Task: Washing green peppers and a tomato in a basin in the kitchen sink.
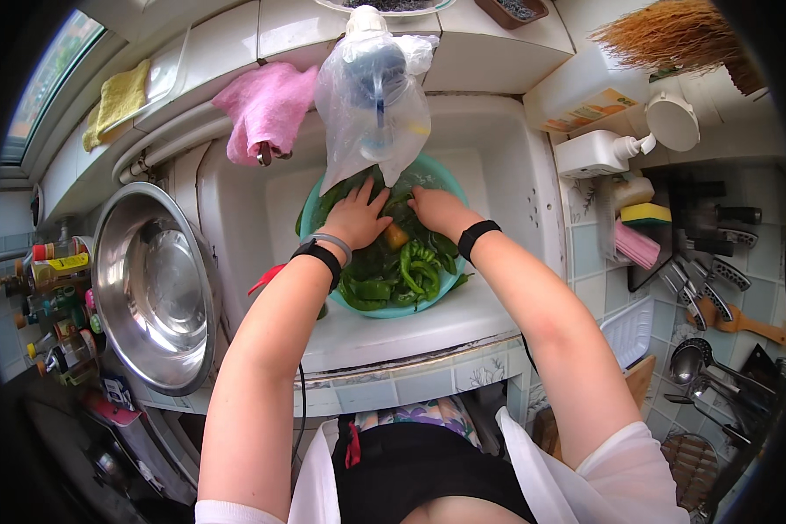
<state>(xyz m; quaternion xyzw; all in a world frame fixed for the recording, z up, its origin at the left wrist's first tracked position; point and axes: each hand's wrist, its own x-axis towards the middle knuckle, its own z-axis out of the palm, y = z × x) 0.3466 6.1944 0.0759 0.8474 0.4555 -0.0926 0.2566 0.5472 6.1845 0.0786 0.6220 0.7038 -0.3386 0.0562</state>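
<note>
A turquoise basin (444,175) stands in the white sink, full of green peppers (368,289) and water. Curled, thin green peppers (423,265) lie towards its near right side. My left hand (357,215) is spread flat over the peppers, fingers apart. Bent fingers of my right hand (440,211) reach in among peppers at the basin's right; its fingertips are partly hidden, so any grip cannot be made out. Between the hands shows an orange-brown piece (396,236). A red pepper (265,279) lies outside the basin, left of it, partly behind my left forearm.
A plastic bag (373,111) covers the faucet above the basin. Pink cloth (268,108) hangs at the sink's back left. Left of the sink sits a steel bowl (157,288). A soap pump bottle (596,154) and yellow sponge (646,213) are at right, near hanging ladles (691,361).
</note>
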